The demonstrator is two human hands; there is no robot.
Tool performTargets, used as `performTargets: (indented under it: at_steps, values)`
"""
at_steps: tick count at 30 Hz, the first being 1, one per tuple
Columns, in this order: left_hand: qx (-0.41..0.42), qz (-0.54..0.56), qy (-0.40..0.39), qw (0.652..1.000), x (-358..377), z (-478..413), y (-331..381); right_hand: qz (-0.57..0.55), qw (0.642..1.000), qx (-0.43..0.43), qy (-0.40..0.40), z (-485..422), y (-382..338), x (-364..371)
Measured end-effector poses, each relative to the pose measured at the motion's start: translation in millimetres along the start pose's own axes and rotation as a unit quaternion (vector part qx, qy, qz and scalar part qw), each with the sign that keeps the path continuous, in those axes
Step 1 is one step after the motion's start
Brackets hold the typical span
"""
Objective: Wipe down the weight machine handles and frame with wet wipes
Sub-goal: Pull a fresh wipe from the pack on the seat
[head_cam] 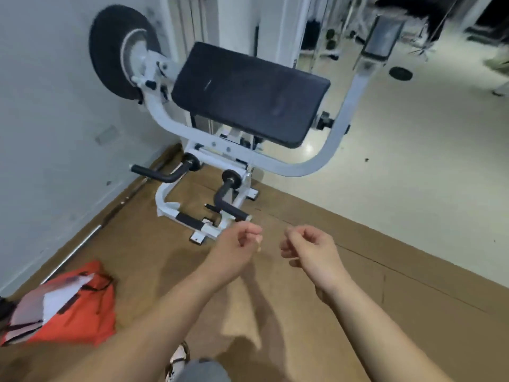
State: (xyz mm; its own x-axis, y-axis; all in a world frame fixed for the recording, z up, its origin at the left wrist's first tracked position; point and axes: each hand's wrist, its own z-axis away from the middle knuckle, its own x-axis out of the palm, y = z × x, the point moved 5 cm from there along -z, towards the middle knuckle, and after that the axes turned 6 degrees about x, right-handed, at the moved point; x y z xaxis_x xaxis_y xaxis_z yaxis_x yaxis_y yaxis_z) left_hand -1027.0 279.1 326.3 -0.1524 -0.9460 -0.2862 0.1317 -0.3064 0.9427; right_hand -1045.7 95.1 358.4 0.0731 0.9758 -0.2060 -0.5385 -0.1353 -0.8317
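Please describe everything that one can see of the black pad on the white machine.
The black pad is a broad rectangular cushion with rounded corners, its cover looking like dull vinyl. It stands tilted, far edge higher, on the white frame, whose curved tube runs below its near edge. A black knob sits at its right side. Nothing lies on it; the left hand and right hand are apart from it.

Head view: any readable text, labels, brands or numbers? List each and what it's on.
No text can be read in this view.
Black pad: faint pale mark, too blurred to read.
Grey plate on the wall: blurred, nothing legible.
White sheets on the orange bag: no legible print.
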Motion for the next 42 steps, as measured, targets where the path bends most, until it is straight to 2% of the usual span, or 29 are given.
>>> performTargets:
  at_steps: [5,11,17,20,28,31,35,38,42]
  values:
    - [0.006,-0.023,-0.059,0.998,99.1,-52.3,40.1,-0.050,0.998,0.024,0.036,-40.8,4.1,-99.9]
    - [-0.014,-0.038,-0.070,0.997,169.1,-135.0,61.9,-0.079,0.994,0.068,0.040,-120.1,-11.7,-175.7]
    - [0.002,-0.078,-0.076,0.994,253.1,-263.6,109.2,-0.002,0.997,0.037,0.064,-224.5,-65.6,-269.8]
    - [0.023,-0.066,-0.104,0.992,309.8,-322.1,149.8,-0.019,0.996,0.029,0.084,-272.0,-95.3,-325.2]
    - [0.007,-0.047,-0.117,0.992,424.6,-503.0,213.3,-0.074,0.990,0.028,0.118,-429.0,-159.9,-482.8]
    - [0.005,-0.064,-0.086,0.994,448.3,-578.7,221.9,-0.062,0.992,0.034,0.102,-504.3,-179.5,-530.5]
    - [-0.049,-0.030,0.028,0.998,460.0,-658.9,228.5,-0.022,0.998,0.043,0.030,-607.0,-225.7,-562.1]
    - [-0.082,0.011,0.096,0.992,459.0,-703.7,238.8,0.016,0.999,0.036,-0.032,-679.7,-276.6,-551.1]
    - [-0.082,0.022,0.187,0.979,439.9,-775.1,251.3,0.048,0.992,0.045,-0.109,-770.1,-337.4,-501.7]
